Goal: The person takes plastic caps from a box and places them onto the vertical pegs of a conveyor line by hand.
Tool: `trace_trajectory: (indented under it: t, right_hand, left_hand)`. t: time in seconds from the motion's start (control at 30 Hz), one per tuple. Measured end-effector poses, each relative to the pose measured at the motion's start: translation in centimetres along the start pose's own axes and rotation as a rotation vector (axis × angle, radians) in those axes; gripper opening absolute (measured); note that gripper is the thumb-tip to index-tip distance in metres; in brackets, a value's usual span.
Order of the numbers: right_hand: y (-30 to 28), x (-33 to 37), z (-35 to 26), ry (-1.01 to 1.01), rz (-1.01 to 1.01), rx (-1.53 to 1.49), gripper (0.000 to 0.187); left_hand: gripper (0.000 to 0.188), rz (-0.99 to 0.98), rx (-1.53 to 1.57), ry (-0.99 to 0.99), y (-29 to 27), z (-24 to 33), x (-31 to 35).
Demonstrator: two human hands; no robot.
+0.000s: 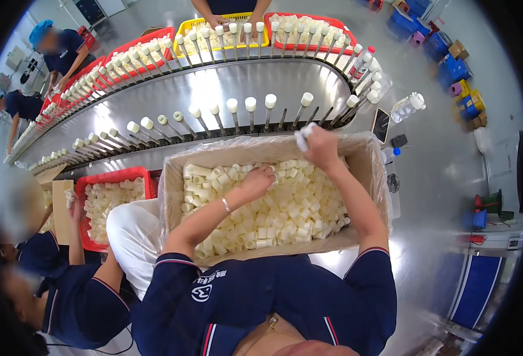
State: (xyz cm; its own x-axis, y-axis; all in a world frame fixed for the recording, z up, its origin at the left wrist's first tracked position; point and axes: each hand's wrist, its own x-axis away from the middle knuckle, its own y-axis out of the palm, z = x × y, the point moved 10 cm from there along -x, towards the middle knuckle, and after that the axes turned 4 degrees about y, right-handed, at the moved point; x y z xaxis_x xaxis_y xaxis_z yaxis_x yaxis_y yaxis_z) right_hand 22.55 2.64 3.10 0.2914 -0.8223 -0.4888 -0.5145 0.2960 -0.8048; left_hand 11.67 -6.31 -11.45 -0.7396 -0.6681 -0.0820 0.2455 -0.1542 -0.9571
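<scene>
A large lined cardboard box [365, 160] stands right before me, filled with short cream-white plastic caps [297, 207]. Inside it, my left hand [258, 181] rests on the heap, fingers curled down among the caps; what they grip is hidden. My right hand [321, 148] is raised over the box's far edge, closed on a white cap [302, 139]. Just beyond that hand are bare metal spindles [327, 114] on the conveyor's near side. Neighbouring spindles carry caps, such as the white cap [270, 101] to the left.
The metal oval conveyor [226, 83] curves round at the right. A phone [381, 124], a clear plastic jar [408, 107] and bottles stand near that end. Red baskets [151, 187] and a yellow basket [184, 26] hold more caps. Co-workers sit at my left and across the conveyor.
</scene>
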Motion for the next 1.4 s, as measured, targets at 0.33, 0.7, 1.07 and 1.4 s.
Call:
trace_trajectory:
  t: [0.33, 0.7, 1.07, 1.4]
  right_hand:
    - [7.0, 12.8, 0.2, -0.548, -0.276, 0.171, 0.035]
    - [15.4, 14.4, 1.5, -0.234, -1.004, 0.320, 0.024]
    - [8.0, 6.7, -4.4, 0.158, -0.758, -0.548, 0.026]
    - [3.7, -10.6, -10.3, -0.425, -0.057, -0.001, 0.019]
  left_hand:
    - [0.017, -0.215, -0.152, -0.134, 11.2, -2.5, -3.6]
    - [0.026, 0.163, 0.868, -0.363, -6.2, -1.7, 2.9]
    - [0.028, 0.813, -0.455, -0.744, -28.9, -16.3, 16.6]
    - [0.010, 0.135, -0.491, -0.575, -22.6, -21.1, 8.2]
